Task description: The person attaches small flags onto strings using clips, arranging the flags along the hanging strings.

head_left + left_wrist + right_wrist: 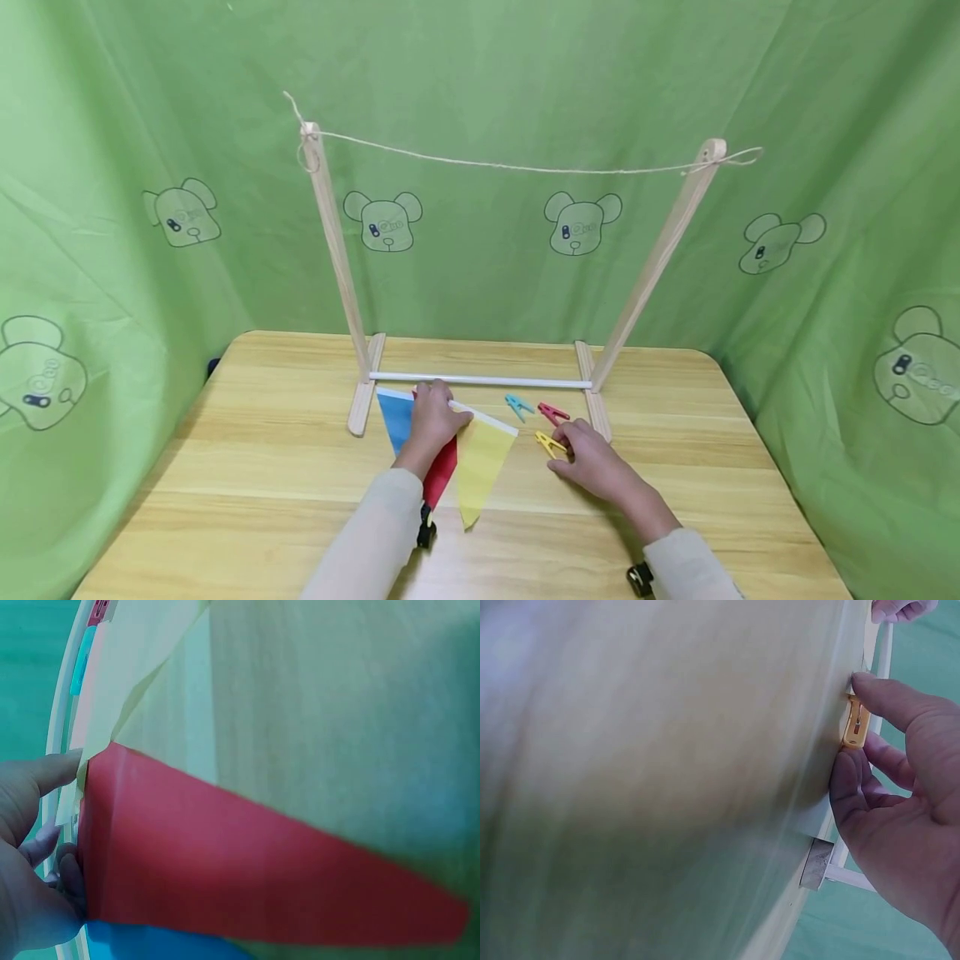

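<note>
A string of pennant flags lies on the table, with a blue flag, a red flag and a yellow flag along a white top band. My left hand grips it by the band at the red flag, hiding part of the red. To the right, my right hand curls its thumb and fingers around a yellow clothespin, thumb on one side and fingers on the other. A blue clothespin and a red clothespin lie just beyond it.
Behind the flags stands a wooden frame with a left post, a right post and a white crossbar low down. A thin string sags between the post tops. Green curtains surround the wooden table.
</note>
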Demonstrator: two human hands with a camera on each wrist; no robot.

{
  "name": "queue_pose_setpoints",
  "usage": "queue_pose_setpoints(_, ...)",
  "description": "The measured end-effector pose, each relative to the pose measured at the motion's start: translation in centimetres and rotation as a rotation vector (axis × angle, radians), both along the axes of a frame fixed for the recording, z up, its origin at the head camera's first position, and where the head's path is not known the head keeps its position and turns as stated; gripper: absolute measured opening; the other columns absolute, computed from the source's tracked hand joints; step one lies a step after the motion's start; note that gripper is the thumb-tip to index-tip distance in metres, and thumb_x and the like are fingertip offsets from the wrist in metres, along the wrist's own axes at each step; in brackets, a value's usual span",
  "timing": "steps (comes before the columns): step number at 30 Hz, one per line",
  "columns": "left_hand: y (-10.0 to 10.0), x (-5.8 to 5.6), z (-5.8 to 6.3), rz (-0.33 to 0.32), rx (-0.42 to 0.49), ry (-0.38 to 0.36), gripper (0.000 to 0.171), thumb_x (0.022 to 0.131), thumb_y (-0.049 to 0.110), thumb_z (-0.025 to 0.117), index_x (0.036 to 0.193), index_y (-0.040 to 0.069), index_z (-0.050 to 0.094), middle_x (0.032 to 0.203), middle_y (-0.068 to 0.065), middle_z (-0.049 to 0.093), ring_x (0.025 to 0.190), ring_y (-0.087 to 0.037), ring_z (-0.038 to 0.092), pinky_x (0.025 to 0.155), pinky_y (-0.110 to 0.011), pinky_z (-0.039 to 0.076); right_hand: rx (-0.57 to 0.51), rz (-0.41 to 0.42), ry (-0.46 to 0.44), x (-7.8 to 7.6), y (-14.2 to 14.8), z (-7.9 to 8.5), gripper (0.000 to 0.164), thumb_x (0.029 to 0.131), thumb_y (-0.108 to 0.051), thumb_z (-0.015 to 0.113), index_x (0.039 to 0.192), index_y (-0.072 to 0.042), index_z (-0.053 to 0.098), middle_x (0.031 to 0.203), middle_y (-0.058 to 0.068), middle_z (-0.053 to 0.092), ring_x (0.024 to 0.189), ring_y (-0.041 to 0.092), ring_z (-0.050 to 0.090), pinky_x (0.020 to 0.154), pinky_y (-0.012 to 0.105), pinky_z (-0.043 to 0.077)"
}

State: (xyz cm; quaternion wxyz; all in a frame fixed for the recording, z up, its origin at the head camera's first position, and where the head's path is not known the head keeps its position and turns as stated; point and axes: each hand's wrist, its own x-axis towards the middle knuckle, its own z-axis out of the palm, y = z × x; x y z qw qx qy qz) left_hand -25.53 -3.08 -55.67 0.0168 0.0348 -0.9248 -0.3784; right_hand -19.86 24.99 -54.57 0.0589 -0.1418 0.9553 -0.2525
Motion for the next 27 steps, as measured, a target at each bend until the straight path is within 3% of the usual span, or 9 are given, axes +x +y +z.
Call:
queue_pose_setpoints(10, -0.06, 0.21, 0.15, -0.026, -0.024, -0.002, 0.032, 0.079, 0.023, 0.091, 0.087, 0.008, 0.064, 0.094, -0.009, 0.057, 0.081, -0.024, 0.055, 0.073, -0.038, 0.052, -0.003, 0.004, 0.013, 0.05, -0.09, -0.07, 0.032, 0.086, -0.016, 0.084, 0.108, -0.005, 0.063, 0.092, 0.002, 0.051, 0.081, 0.014, 0.046, 0.065, 0.023, 0.042)
queue_pose_setpoints(16, -0.09, 0.41, 0.01, 0.004, 0.008, 0.008, 0.023, 0.081, 0.02, 0.089, 0.08, 0.011, 0.068, 0.081, -0.001, 0.064, 0.075, -0.018, 0.058, 0.068, -0.034, 0.053, -0.01, -0.003, -0.016, 0.1, -0.2, -0.02, 0.032, 0.088, -0.016, 0.083, 0.109, -0.005, 0.063, 0.093, 0.002, 0.052, 0.081, 0.014, 0.047, 0.066, 0.024, 0.042)
queue_pose_setpoints(22, -0.12, 0.62, 0.05, 0.008, 0.015, 0.049, 0.024, 0.08, 0.015, 0.086, 0.072, 0.014, 0.064, 0.073, 0.001, 0.061, 0.069, -0.016, 0.056, 0.063, -0.031, 0.05, -0.011, -0.015, -0.025, 0.02, -0.14, 0.05, 0.031, 0.088, -0.016, 0.083, 0.11, -0.006, 0.063, 0.093, 0.002, 0.053, 0.081, 0.014, 0.047, 0.066, 0.024, 0.041)
queue_pose_setpoints(27, -0.07, 0.76, 0.24, 0.01, 0.018, 0.041, 0.024, 0.08, 0.013, 0.086, 0.072, 0.014, 0.063, 0.07, 0.002, 0.062, 0.066, -0.016, 0.056, 0.062, -0.031, 0.048, -0.015, -0.017, -0.016, 0.04, -0.13, -0.04, 0.031, 0.088, -0.016, 0.083, 0.109, -0.006, 0.063, 0.092, 0.001, 0.053, 0.081, 0.014, 0.047, 0.066, 0.024, 0.042)
